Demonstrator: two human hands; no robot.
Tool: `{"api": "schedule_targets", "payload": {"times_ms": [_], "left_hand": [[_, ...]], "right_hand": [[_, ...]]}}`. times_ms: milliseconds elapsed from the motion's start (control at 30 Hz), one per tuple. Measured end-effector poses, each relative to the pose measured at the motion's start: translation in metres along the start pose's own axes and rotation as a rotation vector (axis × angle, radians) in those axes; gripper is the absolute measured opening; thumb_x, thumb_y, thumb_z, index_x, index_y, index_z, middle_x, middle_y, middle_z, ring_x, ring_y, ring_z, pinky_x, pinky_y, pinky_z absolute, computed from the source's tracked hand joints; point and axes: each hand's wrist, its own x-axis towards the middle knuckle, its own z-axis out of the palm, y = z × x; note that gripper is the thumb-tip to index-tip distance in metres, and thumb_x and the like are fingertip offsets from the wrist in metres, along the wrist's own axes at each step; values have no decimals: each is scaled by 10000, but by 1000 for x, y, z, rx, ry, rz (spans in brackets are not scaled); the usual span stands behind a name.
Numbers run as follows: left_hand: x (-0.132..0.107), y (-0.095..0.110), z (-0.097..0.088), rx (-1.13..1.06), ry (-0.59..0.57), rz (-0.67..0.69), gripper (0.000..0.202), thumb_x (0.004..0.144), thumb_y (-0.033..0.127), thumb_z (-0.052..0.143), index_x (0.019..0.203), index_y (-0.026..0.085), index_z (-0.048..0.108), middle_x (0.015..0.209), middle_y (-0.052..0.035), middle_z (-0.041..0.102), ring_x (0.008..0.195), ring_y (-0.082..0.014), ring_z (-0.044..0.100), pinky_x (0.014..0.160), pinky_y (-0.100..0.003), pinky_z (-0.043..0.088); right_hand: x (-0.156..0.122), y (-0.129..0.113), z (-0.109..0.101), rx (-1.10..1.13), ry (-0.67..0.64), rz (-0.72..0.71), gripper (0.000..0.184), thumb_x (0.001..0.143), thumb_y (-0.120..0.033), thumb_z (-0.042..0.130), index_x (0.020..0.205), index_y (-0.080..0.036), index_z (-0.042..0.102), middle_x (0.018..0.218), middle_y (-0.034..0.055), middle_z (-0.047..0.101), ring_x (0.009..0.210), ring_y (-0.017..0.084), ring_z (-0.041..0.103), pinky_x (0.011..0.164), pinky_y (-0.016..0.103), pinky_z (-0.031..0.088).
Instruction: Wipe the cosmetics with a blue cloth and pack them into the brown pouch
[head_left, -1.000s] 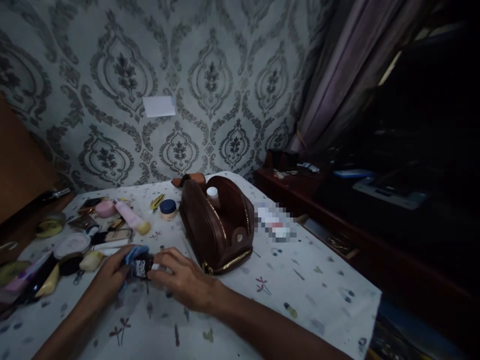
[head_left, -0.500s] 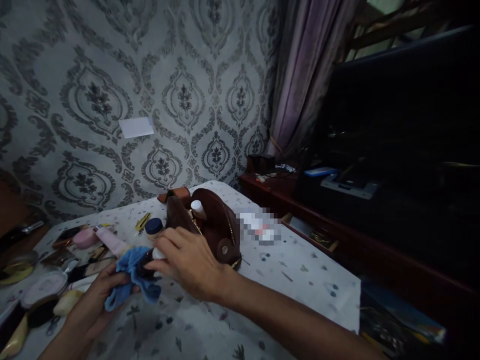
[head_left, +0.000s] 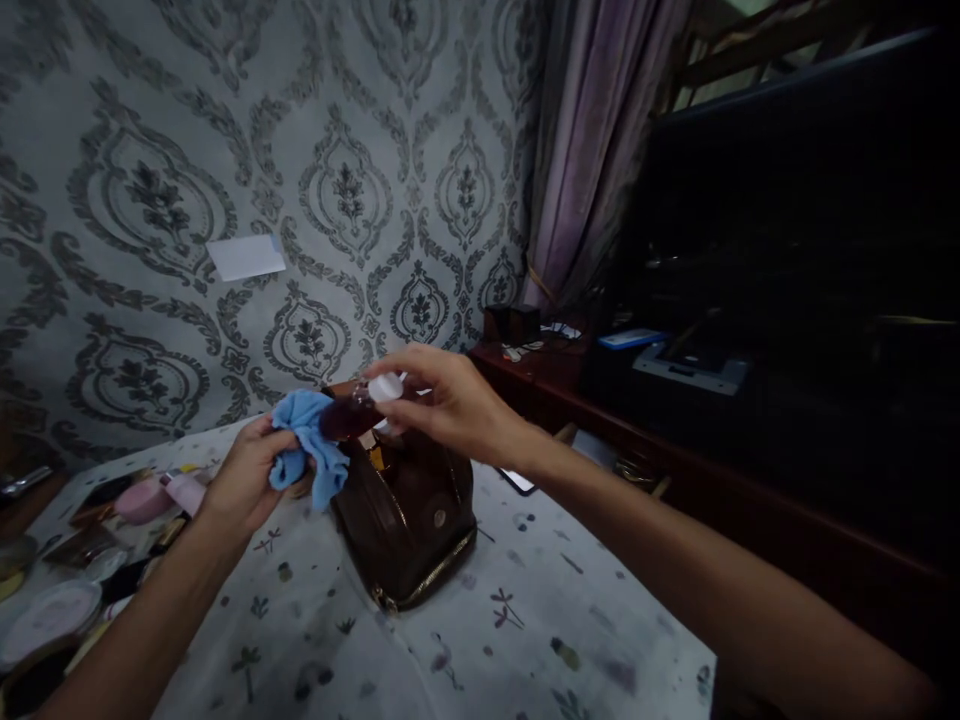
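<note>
A small bottle of dark red liquid with a white cap is held tilted in my right hand, whose fingers close around the cap end. My left hand grips a crumpled blue cloth that touches the bottle's lower end. Just below and behind both hands, a dark brown bag stands open on the table, with a gold zip along its front. Several items show inside its mouth, partly hidden by my right hand.
Cosmetics crowd the table's left side, among them a pink round case and a white round container. A patterned white cloth covers the table. To the right are an open drawer and a large dark screen.
Both hands have risen and moved right with the bottle and cloth, from the table's left part to over the bag. The view has shifted slightly, and more of the bag's front shows.
</note>
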Motion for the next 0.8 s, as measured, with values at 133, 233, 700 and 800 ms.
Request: {"api": "schedule_targets", "payload": {"times_ms": [133,233,700,800], "left_hand": [[15,1,13,617,-82,390,303,790,455,572,649,188,588,670,7,556,643,-146,538,589,-248,446],[14,0,31,1148,-129,646,401,931,422,461,642,182,604,789,-46,598,818,-204,583,709,-302,456],[25,0,81,1905,-667,487,403,878,39,416,1219,75,628,1092,-166,732,1030,-302,675,792,-409,534],[23,-3,82,1939,-734,477,482,852,41,456,1324,42,555,1181,-189,704,1052,-304,675,811,-409,543]], "right_hand": [[7,17,-14,-68,116,100,195,847,-184,655,1041,-164,668,907,12,634,663,108,599,661,265,503],[16,31,-16,-292,154,110,144,829,-203,682,957,-142,654,822,11,613,717,137,573,688,266,458],[47,90,7,-710,-165,229,263,925,-325,621,1060,-101,643,973,112,696,903,216,618,750,289,400],[52,91,9,-743,-266,263,281,936,-331,611,1084,-95,647,1038,142,706,952,238,642,752,296,424]]}}
